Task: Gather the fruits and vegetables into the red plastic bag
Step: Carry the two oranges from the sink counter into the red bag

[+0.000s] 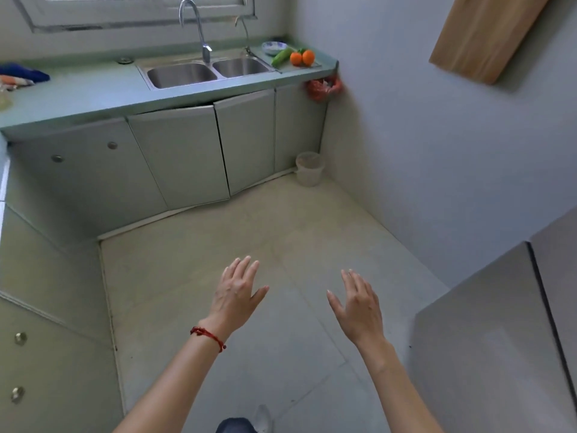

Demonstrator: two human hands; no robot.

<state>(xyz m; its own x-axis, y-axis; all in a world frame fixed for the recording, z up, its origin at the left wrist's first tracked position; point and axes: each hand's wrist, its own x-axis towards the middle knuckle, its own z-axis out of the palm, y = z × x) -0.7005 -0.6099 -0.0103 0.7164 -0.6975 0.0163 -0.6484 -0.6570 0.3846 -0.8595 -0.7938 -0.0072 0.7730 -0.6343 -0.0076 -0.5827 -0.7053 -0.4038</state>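
Here, the floor (218, 245) takes up most of the view, pale and bare beneath my outstretched arms. A row of grey-green cabinets (187, 157) runs along its far edge, carrying the green surface (93, 92). A double steel sink (209, 71) is set into that surface, with a curved tap (199, 29) rising behind the divider between the two basins. A wooden board (487, 35) hangs on the right wall, and a small pale bin (309, 168) stands on the floor in the far right corner.

My left hand (237, 292) is held out over the floor, palm down, fingers spread and straight; its grip is fully open and holds nothing. A red string bracelet (207, 337) circles that wrist. My right hand (359, 304) is just beside it, apart from it, likewise palm down with fingers extended; its grip is open and empty.

The red plastic bag (323, 87) hangs crumpled at the right end of the surface, just below its edge, against the wall. The produce lies on the surface directly above the bag, right of the sink: a cucumber (281, 56), then two oranges (302, 57) touching each other. A small patterned bowl (274, 46) sits just behind the cucumber. Both hands are well apart from these items.
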